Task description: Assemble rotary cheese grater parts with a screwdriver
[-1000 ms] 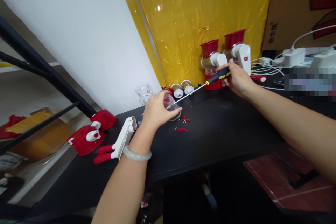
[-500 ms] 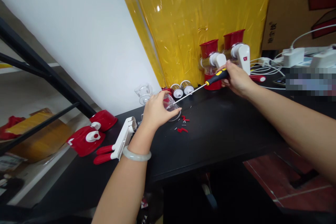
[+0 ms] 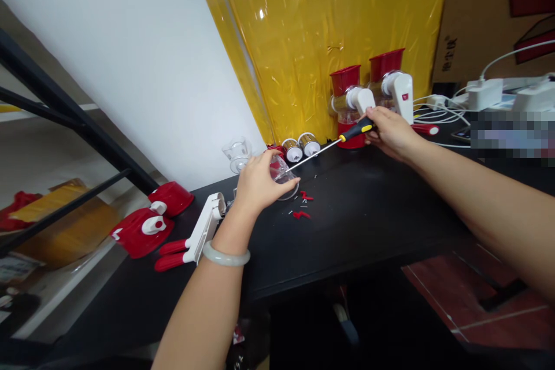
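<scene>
My left hand [image 3: 261,182] is closed around a clear plastic housing [image 3: 289,180] that rests on the black table, partly covered by my fingers. In my right hand [image 3: 387,129] is a screwdriver [image 3: 356,128] with a black and yellow handle. Its long shaft slopes down to the left, and the tip reaches into the clear housing; the exact contact point is too small to make out. Just in front of the housing lie a red lever-like piece [image 3: 301,215], another red piece [image 3: 306,196] and several small screws [image 3: 303,206].
Two drum graters with red hoppers [image 3: 346,77] stand against the yellow sheeting. Two metal drums [image 3: 293,151] sit behind the housing. White crank handles with red grips [image 3: 203,231] and red bases [image 3: 143,232] lie at left. Chargers and cables [image 3: 484,94] occupy the right.
The fingers of my right hand have shifted slightly on the screwdriver handle, which has rotated a little. My left hand and the housing stay in place.
</scene>
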The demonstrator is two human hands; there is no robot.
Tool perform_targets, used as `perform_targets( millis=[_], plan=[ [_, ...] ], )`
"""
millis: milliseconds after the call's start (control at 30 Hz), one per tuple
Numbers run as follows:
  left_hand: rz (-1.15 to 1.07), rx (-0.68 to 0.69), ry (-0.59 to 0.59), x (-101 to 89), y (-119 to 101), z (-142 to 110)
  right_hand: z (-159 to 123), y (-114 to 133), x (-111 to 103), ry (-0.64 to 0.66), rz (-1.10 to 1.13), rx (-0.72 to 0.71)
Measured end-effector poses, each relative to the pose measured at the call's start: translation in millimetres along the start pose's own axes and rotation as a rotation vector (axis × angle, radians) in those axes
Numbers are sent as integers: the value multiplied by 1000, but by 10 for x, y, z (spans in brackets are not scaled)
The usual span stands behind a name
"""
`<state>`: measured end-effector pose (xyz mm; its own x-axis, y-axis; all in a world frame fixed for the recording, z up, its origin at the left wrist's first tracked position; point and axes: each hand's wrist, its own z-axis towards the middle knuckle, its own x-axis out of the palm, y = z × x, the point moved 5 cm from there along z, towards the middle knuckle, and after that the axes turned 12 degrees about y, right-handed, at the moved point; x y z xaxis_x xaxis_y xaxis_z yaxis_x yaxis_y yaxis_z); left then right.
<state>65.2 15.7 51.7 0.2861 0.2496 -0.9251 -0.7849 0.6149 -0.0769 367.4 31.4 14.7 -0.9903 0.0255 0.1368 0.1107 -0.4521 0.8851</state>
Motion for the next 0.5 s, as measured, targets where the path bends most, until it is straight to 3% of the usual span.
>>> perform_targets(
  millis=[167,400,500],
  plan=[
    [-7,-1,-7,-4,-2,-5,-9,-9,17,-8,209,16],
    [-12,3,-10,-1,-1,-5,4,-10,7,7,41,14],
    [-11,2,-9,-2,0,-5,6,-16,-13,-31,92,5]
  ],
)
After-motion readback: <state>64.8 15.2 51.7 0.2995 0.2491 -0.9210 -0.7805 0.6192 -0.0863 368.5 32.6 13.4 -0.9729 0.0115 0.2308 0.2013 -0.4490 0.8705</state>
